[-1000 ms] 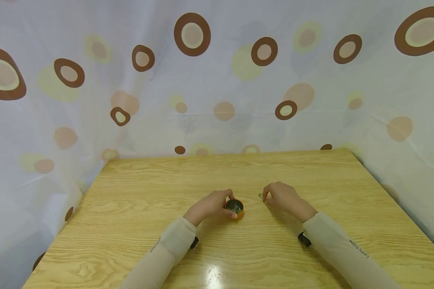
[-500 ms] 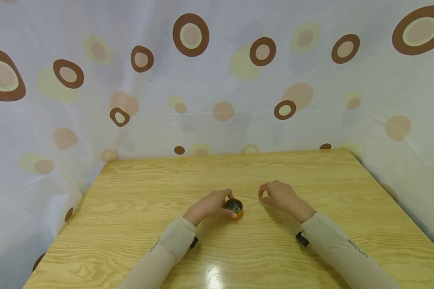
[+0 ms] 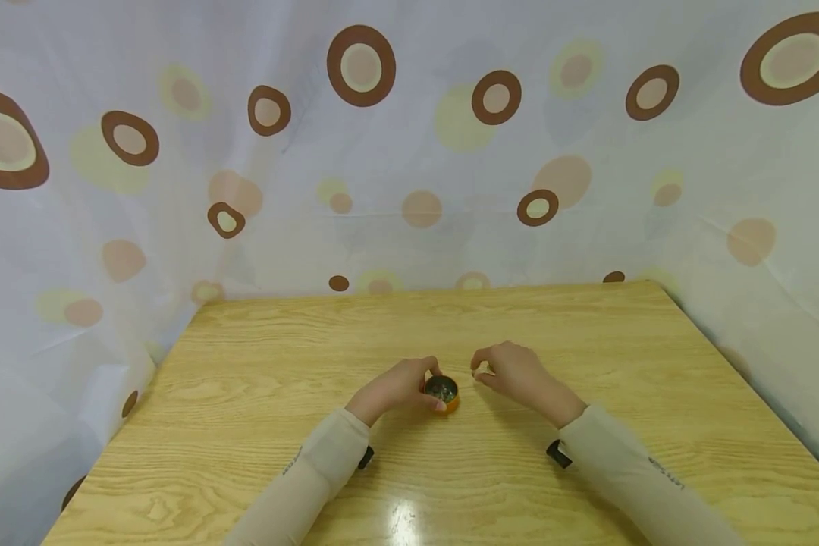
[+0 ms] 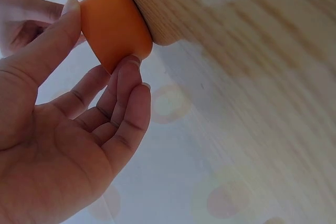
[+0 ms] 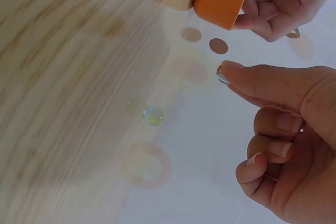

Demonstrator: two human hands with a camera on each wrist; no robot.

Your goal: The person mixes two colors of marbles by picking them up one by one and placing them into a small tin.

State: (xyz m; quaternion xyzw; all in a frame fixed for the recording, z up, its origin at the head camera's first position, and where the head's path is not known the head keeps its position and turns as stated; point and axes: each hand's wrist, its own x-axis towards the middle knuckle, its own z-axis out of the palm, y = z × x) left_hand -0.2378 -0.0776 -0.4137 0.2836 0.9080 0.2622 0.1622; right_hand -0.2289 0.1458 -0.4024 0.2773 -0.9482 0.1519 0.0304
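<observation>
A small round orange bowl (image 3: 453, 407) with a dark inside stands on the table, several shiny glassy pieces in it. My left hand (image 3: 401, 385) grips its side; in the left wrist view the thumb is on one side of the orange wall (image 4: 113, 24) and the fingertips on the other. Just right of the bowl, my right hand (image 3: 519, 373) pinches a clear glass marble (image 5: 221, 75) between thumb and forefinger, its other fingers curled. Another clear marble with a yellow-green tint (image 5: 153, 115) lies on the table in the right wrist view; I cannot make it out in the head view.
The wooden table (image 3: 300, 334) stretches around both hands. A pale curtain with brown ring patterns (image 3: 382, 167) hangs behind it and along both sides. Both forearms wear light sleeves (image 3: 628, 462), with a black device (image 3: 558, 453) under the right wrist.
My right hand has picked up a marble from the table and moved left, closer to the bowl. The left hand and the bowl have stayed in place.
</observation>
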